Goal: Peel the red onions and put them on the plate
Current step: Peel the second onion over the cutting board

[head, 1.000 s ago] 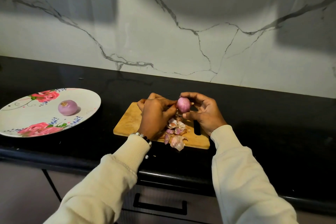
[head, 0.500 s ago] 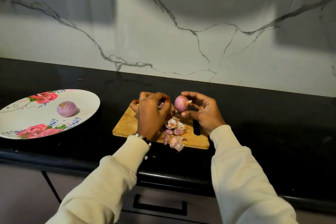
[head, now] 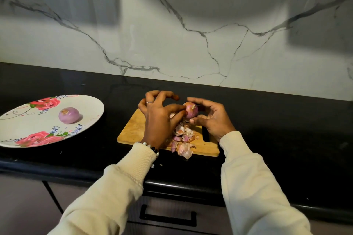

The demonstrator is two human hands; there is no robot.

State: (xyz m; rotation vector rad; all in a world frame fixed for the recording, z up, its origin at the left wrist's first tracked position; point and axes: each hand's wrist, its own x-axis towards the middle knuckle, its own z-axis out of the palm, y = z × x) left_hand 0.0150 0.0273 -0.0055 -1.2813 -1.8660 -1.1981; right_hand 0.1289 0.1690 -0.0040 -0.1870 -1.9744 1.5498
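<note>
Above the tan wooden cutting board (head: pixel 133 129), the right hand (head: pixel 212 118) holds the small round red onion (head: pixel 191 109), and the left hand (head: pixel 159 118) pinches its skin. It could slip and roll onto the black desk (head: pixel 277 120). Half a second ago the left hand was pulled away.

Both arms reach in from the bottom of the frame, in cream sleeves, and the hands meet just below centre. The left hand (head: pixel 158 118) arches with fingers spread and curled — thumb and forefinger pinching rightward. The right hand (head: pixel 212 118) cups inward — fingers curved above, thumb below, gripping.
</note>
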